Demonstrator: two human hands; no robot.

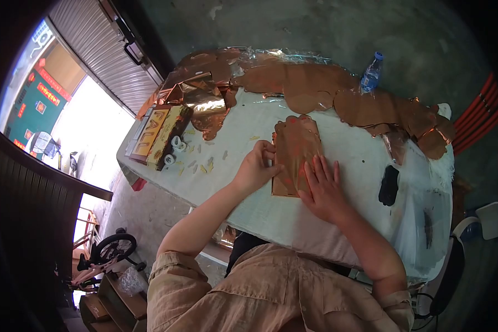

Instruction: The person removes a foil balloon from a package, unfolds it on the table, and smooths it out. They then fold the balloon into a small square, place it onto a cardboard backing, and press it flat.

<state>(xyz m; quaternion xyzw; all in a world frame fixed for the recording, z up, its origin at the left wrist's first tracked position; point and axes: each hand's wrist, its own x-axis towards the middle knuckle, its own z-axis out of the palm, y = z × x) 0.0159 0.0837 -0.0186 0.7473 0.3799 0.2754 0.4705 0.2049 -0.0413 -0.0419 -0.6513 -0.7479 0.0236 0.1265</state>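
Note:
A copper-coloured packet with a scalloped top edge (297, 146) lies on the white-covered table (238, 135). At the packet's left edge is my left hand (258, 167), its fingers curled in around that edge and pinching it. My right hand (323, 188) lies on the lower right part of the packet, fingers spread and palm down. Small yellow and grey pieces (203, 167) are scattered to the left, near two white rolls (174, 150) and a yellow box (171, 130).
Copper-coloured sheets (310, 83) line the table's far side. A blue-labelled bottle (372, 73) stands at the back right. A black object (389, 186) and clear plastic (420, 221) lie on the right. A small bicycle (113, 249) is on the floor at the lower left.

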